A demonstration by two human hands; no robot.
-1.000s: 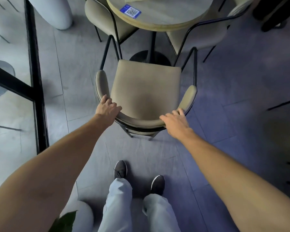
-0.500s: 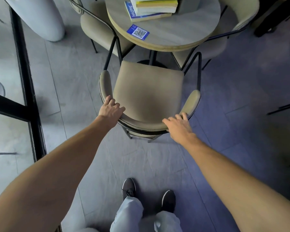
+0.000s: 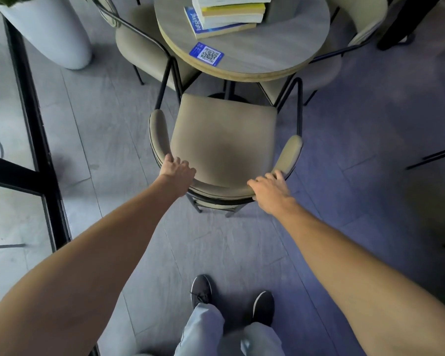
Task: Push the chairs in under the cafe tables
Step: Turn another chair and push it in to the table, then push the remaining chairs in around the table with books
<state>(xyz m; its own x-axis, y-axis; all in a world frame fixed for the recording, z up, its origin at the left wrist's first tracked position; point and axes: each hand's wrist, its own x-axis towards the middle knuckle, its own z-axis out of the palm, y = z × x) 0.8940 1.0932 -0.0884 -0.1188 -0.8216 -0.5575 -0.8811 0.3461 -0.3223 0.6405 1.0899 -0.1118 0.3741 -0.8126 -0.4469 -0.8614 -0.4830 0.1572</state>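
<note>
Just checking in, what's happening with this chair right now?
A person holds the curved back of a beige chair, left hand near its left end, right hand near its right. The chair faces the round table, its seat front about at the table's rim, so it is not yet pushed under. A stack of books lies on the table.

Beige chair w/ black frame sits centre, seat front close to the near edge of the round tabletop at 12 o'clock. Left hand grips the curved backrest at the chair's 7 o'clock, and right hand holds it at 5 o'clock, fingers bent over the rim. On the tabletop: books stacked at 12, blue QR card nr its 7 o'clock edge; second chair at 11, third chair at 1, white planter at 10, dark shoes at 6.
</note>
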